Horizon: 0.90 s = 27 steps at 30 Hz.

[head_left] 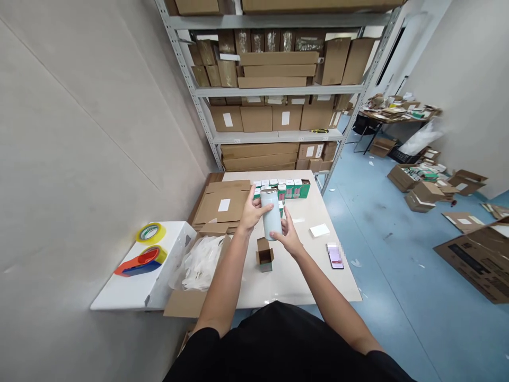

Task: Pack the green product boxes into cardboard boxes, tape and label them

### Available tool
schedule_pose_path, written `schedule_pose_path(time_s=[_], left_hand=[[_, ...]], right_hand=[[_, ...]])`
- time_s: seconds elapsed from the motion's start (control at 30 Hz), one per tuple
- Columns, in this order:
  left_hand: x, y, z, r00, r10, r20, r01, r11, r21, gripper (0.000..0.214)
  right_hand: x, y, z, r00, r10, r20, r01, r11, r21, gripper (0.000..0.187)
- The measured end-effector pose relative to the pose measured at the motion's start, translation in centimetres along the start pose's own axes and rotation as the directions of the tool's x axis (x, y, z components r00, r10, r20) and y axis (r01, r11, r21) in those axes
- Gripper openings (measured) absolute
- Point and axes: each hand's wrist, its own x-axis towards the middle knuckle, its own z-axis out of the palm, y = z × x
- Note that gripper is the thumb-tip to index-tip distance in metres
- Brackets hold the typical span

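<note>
A pale blue tumbler [271, 220] with a shiny metallic rim is held tilted above the table. My left hand [251, 212] grips it near its upper part, thumb across the front. On the lower right side, my right hand [291, 239] is closed around it, thumb near the base. Below them a small green and brown carton [264, 257] stands with its top flaps open. Behind the tumbler are several green and white boxes [297, 189] in a row, partly covered by my hands.
Flattened cardboard [228, 201] and an open carton of white plastic bags [204, 262] lie to the left. Beyond them are yellow tape [151, 232] and a red-blue tape dispenser [139, 262]. A white card [319, 230] and a phone [335, 256] rest right. Shelving [278, 137] stands behind.
</note>
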Motion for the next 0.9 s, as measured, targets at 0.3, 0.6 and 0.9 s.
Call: schedule_pose_path(time_s=[0.3,0.6,0.9], left_hand=[[0.4,-0.7,-0.3,0.999,0.007,-0.031,-0.005,0.997,0.083,0.136],[-0.1,-0.9,-0.6,1.0,0.005,-0.013,-0.005,0.999,0.048,0.136],[-0.4,-1.9,-0.4,0.997,0.008,-0.078,-0.002,0.997,0.082,0.132]], right_hand=[[-0.3,0.1,-0.2,0.999,0.042,-0.007,-0.043,0.998,-0.052,0.138],[-0.9,0.2,0.0,0.993,-0.039,-0.115,0.005,0.961,-0.278,0.134],[-1.2,0.0,0.9,0.995,-0.01,-0.1,-0.017,0.965,-0.262,0.126]])
